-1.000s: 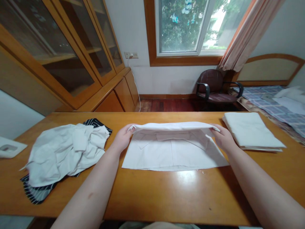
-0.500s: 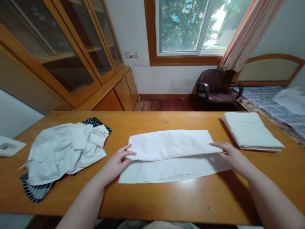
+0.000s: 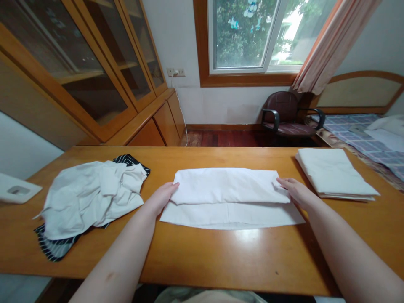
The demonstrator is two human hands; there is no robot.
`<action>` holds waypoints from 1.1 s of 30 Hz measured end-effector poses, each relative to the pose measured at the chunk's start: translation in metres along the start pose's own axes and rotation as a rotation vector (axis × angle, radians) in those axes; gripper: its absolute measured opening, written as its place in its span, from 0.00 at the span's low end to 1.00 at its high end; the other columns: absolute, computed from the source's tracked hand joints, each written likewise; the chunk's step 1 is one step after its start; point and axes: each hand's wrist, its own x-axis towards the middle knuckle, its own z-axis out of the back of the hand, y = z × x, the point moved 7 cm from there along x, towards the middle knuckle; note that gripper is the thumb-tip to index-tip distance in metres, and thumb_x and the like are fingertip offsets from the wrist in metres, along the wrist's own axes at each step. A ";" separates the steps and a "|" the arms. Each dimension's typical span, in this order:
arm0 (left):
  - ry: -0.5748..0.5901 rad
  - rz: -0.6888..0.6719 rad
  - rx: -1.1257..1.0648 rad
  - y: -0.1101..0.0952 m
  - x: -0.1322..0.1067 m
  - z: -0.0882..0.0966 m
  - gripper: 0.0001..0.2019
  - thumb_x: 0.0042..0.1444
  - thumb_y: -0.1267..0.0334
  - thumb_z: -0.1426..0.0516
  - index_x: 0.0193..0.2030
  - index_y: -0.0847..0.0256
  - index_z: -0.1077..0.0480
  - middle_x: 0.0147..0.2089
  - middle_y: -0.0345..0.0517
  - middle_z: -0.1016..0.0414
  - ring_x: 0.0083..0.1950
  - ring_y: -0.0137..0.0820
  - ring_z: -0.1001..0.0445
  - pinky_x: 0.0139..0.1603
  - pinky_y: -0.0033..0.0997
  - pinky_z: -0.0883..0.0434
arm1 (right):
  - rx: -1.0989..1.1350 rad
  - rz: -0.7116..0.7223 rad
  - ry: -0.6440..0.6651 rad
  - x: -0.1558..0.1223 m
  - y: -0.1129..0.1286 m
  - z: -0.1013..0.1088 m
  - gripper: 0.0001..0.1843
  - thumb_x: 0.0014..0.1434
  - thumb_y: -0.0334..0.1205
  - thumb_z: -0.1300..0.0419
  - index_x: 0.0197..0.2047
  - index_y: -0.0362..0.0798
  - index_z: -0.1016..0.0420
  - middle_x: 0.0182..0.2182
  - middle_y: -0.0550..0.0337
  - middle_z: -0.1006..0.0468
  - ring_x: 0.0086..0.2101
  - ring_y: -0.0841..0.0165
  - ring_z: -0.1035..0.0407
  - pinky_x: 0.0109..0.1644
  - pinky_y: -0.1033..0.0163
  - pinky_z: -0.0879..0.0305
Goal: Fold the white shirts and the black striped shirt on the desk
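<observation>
Ok so the white cloth [image 3: 227, 195] is lying flat in the middle of the tabletop [image 3: 221, 261], folded lengthwise so the top layer covers the far part and a strip of the bottom layer sticks out toward the person. The left hand [image 3: 162, 197] is right at the left end of that top layer, fingers [image 3: 173, 186] stretched out close together and touching its corner. The thumb is hidden, so I honestly can't tell if it's pinching the fabric or just resting against it. The right hand [image 3: 292, 191] is at the opposite end, fingers [image 3: 282, 182] laid out straight and flat on top of the fold, gripping nothing. Off to the left there's a crumpled white pile [image 3: 91, 195] sitting on top of a dark striped garment [image 3: 53, 248], well apart from the cloth. On the right side of the tabletop sits a neat folded stack [image 3: 334, 172] of white fabric, near the right hand but not touching it. A small white gadget [image 3: 15, 191] sits at the far left edge.
</observation>
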 end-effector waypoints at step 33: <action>0.211 0.137 -0.091 -0.015 0.011 0.009 0.16 0.35 0.61 0.34 0.32 0.66 0.25 0.31 0.51 0.21 0.35 0.40 0.22 0.37 0.33 0.26 | 0.157 -0.076 0.194 -0.007 -0.009 0.004 0.40 0.41 0.42 0.33 0.59 0.45 0.37 0.54 0.46 0.29 0.49 0.55 0.30 0.43 0.62 0.29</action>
